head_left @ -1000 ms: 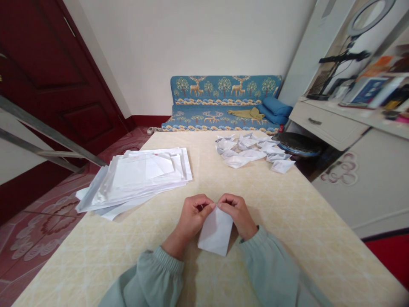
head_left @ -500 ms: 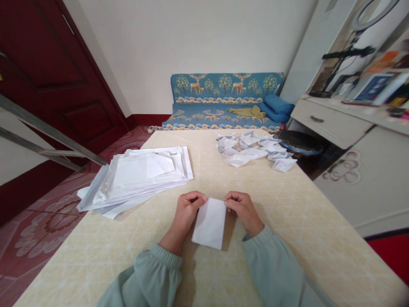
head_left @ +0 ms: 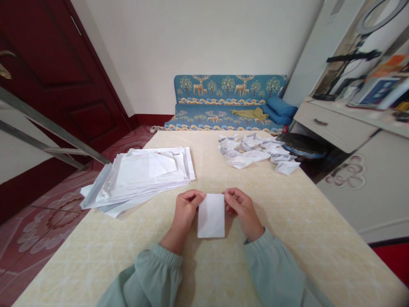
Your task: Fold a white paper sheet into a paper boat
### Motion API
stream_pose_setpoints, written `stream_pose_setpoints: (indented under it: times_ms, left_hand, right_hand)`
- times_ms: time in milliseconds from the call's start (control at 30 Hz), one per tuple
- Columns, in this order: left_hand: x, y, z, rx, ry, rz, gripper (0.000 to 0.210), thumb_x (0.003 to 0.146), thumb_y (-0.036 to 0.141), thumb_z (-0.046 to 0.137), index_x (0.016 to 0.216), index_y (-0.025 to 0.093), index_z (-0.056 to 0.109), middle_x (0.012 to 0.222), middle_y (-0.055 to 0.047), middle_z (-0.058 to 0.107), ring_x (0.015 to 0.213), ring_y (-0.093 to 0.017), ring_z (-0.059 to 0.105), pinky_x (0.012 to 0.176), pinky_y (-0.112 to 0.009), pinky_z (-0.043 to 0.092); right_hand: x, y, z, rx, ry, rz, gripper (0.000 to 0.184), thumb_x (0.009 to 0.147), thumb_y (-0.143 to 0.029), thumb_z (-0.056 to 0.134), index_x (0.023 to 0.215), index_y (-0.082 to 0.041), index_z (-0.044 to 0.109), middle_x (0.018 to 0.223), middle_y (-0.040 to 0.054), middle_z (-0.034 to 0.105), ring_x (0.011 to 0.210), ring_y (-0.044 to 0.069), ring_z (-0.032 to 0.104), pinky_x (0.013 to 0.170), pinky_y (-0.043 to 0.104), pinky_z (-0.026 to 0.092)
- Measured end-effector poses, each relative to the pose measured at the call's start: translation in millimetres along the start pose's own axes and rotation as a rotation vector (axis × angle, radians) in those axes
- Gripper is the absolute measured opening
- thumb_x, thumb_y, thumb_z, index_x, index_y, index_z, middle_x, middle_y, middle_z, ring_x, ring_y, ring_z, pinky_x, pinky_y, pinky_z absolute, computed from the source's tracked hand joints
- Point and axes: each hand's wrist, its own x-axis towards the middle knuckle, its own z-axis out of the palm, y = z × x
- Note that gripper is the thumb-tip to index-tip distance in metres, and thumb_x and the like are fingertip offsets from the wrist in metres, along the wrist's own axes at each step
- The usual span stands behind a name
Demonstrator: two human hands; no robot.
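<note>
Small white folded paper rectangle [head_left: 211,215] now squared upright over pale yellow table [head_left: 287,221], no longer tilted; left hand [head_left: 185,209] and right hand [head_left: 241,207] pinch its top corners, crease aligned

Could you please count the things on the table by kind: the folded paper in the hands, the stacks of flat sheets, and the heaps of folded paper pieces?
Folded paper held between left hand and right hand: 1
Stack of flat sheets: 1
Heap of folded paper pieces: 1 (the pieces in it are too small to count)
Total: 3
</note>
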Motion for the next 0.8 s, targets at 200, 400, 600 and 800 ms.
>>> stream_pose_setpoints:
  times_ms: [200, 400, 600, 800]
  left_hand:
    - [-10.1, 1.1, 10.5, 0.189, -0.087, 0.047, 0.031, 0.07, 0.039, 0.065, 0.054, 0.013, 0.058, 0.05, 0.002, 0.048, 0.047, -0.009, 0.039, 0.045, -0.021, 0.029]
    - [-2.0, -4.5, 3.4, 0.116, 0.027, 0.034, 0.04, 0.077, 0.049, 0.056, 0.056, 0.015, 0.05, 0.045, 0.005, 0.041, 0.04, -0.007, 0.035, 0.04, -0.019, 0.026]
    - [1.9, -1.1, 0.1, -0.021, -0.081, 0.021, 0.045, 0.075, 0.054, 0.057, 0.086, 0.011, 0.065, 0.071, -0.005, 0.063, 0.055, -0.01, 0.054, 0.048, -0.02, 0.039]
    - [0.1, -4.4, 6.9, 0.142, -0.142, 0.017, 0.027, 0.06, 0.035, 0.075, 0.069, 0.01, 0.068, 0.061, -0.005, 0.064, 0.053, -0.012, 0.055, 0.049, -0.021, 0.04]
  right_hand:
    - [-3.4, 4.5, 12.6, -0.17, -0.123, -0.094, 0.021, 0.071, -0.035, 0.065, 0.066, -0.015, 0.064, 0.06, -0.0013, 0.058, 0.056, 0.012, 0.048, 0.052, 0.023, 0.036]
    - [-3.6, 5.3, 5.1, -0.133, -0.011, -0.099, 0.02, 0.07, -0.034, 0.066, 0.063, -0.015, 0.063, 0.056, -0.002, 0.056, 0.053, 0.011, 0.045, 0.049, 0.022, 0.033]
    - [1.6, 14.2, 0.7, -0.117, 0.277, -0.165, 0.025, 0.073, -0.041, 0.065, 0.073, -0.015, 0.064, 0.055, -0.0026, 0.055, 0.046, 0.009, 0.04, 0.044, 0.022, 0.031]
    - [2.5, 14.3, 0.0, -0.129, 0.351, -0.171, 0.026, 0.072, -0.042, 0.065, 0.073, -0.016, 0.064, 0.056, -0.003, 0.056, 0.046, 0.01, 0.04, 0.042, 0.022, 0.03]
